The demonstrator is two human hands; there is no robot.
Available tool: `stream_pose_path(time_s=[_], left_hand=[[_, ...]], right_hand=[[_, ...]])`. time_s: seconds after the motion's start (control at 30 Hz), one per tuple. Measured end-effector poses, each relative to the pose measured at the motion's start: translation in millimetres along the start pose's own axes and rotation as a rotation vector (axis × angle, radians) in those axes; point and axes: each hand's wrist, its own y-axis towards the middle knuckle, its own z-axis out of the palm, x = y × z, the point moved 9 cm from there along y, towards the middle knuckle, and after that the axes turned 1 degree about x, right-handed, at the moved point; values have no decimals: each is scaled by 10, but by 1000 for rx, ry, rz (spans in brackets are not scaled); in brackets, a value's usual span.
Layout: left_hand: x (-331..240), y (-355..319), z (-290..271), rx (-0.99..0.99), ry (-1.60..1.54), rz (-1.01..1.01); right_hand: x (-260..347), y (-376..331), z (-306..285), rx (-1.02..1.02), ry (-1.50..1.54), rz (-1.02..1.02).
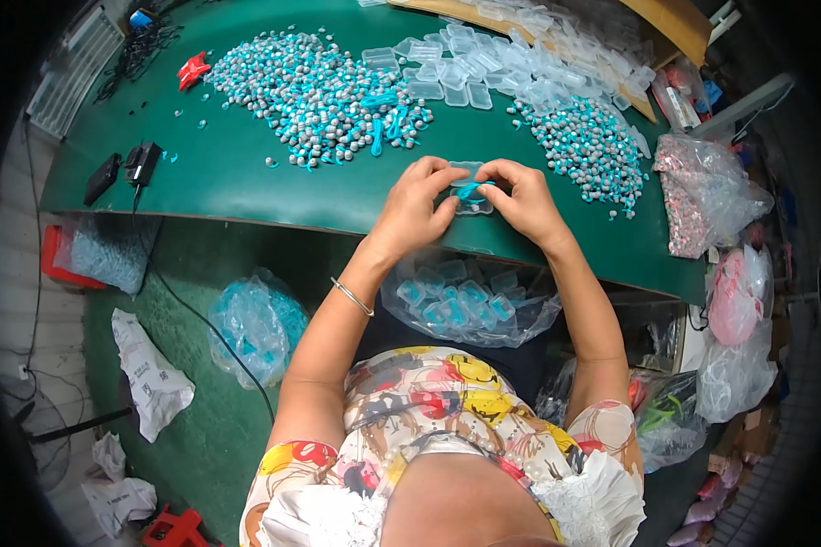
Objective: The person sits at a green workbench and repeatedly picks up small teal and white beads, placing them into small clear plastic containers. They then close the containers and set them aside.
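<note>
Near the front edge of the green table, a small clear plastic case (472, 209) lies opened out between my hands. A turquoise cord (470, 190) is in or just over it. My left hand (418, 202) has its thumb and fingers closed at the case's left side. My right hand (525, 199) pinches the turquoise cord from the right, with the fingertips over the case. Part of the cord and case is hidden under my fingers. Below the table edge, at my lap, a clear plastic bag (531, 321) contains several filled cases (472, 294) with turquoise inside.
On the green table (274, 191) lie a large pile of small grey-and-turquoise pieces (315, 96), a smaller one (591, 150) and empty clear cases (465, 64). A black adapter (142, 164) sits at left. A bag of turquoise items (257, 328) stands on the floor; bags hang at right.
</note>
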Motion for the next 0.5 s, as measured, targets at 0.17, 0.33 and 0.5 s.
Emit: stream_pose_path(time_s=[0.17, 0.33, 0.5], left_hand=[[-35, -5, 14, -11, 34, 20], [-95, -49, 70, -33, 226, 119], [-168, -67, 113, -30, 327, 187]], right_hand=[[132, -7, 15, -41, -136, -126], [298, -134, 92, -112, -470, -360], [387, -212, 91, -153, -566, -438]])
